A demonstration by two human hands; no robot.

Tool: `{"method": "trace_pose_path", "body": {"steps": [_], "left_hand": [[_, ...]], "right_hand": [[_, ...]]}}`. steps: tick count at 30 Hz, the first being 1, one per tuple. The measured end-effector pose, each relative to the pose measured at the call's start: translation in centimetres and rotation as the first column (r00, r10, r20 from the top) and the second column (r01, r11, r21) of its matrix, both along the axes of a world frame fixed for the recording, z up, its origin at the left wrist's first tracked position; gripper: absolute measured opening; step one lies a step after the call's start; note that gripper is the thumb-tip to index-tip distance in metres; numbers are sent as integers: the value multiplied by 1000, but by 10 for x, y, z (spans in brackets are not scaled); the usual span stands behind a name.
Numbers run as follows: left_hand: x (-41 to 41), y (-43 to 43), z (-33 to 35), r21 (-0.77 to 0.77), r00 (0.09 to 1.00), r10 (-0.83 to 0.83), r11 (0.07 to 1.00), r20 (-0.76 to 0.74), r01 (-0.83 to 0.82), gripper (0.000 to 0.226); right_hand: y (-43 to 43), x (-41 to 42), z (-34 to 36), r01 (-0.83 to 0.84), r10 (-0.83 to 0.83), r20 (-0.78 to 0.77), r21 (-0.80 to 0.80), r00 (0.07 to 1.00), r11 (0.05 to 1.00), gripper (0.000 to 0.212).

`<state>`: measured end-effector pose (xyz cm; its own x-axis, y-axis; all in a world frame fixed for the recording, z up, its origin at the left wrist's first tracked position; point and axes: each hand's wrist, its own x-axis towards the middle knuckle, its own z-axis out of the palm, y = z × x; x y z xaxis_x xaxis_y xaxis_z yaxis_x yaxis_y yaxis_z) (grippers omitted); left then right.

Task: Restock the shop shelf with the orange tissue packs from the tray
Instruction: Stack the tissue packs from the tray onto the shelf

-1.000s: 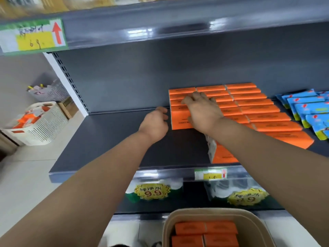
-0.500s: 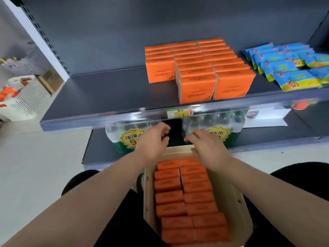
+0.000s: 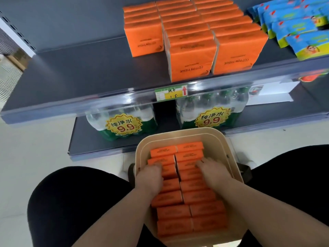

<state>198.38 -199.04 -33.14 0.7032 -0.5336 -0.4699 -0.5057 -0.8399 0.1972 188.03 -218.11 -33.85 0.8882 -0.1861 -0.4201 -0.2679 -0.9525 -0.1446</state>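
Orange tissue packs [image 3: 173,212]: slim bricks in glossy orange wrap, standing on edge in two columns that fill the tray from front to back. Dark print runs along each narrow top, too blurred for me to read.
Tray [image 3: 178,132]: beige with rounded corners and deep walls. It sits between the legs [image 3: 71,202], its far end near the lower shelf [image 3: 85,139].
Left hand [image 3: 149,177]: down in the left column, knuckles bent, fingertips dug in among the packs toward the far end. The thumb is hidden, so from my screen I cannot tell whether the grip has closed on a pack.
Right hand [image 3: 213,172]: lies over the right column with its grip spread – fingers fairly straight, tips touching the pack tops, nothing pinched.
Shelf [image 3: 80,77]: dark grey.
Stocked packs [image 3: 191,57]: the same orange wrap, upright in three rows on the shelf, broad faces toward me with "COTTON TISSUE" printed upside down. The left row stops further back than the other two, which reach the front lip.
Price tag [image 3: 170,93]: green and yellow with a red arrow, on the clear front strip under the middle row.
Blue packets [image 3: 302,32]: just right of the orange rows on the same shelf, overlapping one another.
Water bottle packs [image 3: 122,122]: two shrink-wrapped bundles on the lower shelf – each bears a yellow starburst reading "9.9".
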Motion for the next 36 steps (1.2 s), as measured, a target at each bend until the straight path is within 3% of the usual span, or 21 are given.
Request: {"method": "trace_pose_path", "body": {"steps": [10, 16, 24, 28, 30, 36], "left_hand": [[-1, -1, -5, 43, 1000, -8, 999, 3, 8, 21], [-7, 3, -8, 72, 999, 6, 997, -39, -3, 14], [-8, -8, -9, 37, 995, -27, 999, -96, 30, 11], [-11, -13, -13, 77, 992, -108, 990, -68, 114, 18], [-16, -12, -17, 109, 989, -141, 983, -52, 146, 20], [-20, -14, -30, 289, 959, -282, 920, 23, 264, 25]], "right_hand": [[12, 10, -31, -113, 106, -49, -171, 993, 979, 33], [13, 7, -25, -107, 104, -29, -157, 994, 982, 32], [9, 10, 21, -36, 53, 90, -182, 995, 983, 28], [0, 13, 41, 64, -11, 211, -245, 977, 968, 8], [-5, 12, 39, 115, -54, 265, -221, 963, 968, 7], [1, 12, 12, 112, -102, 145, -66, 984, 992, 22]]}}
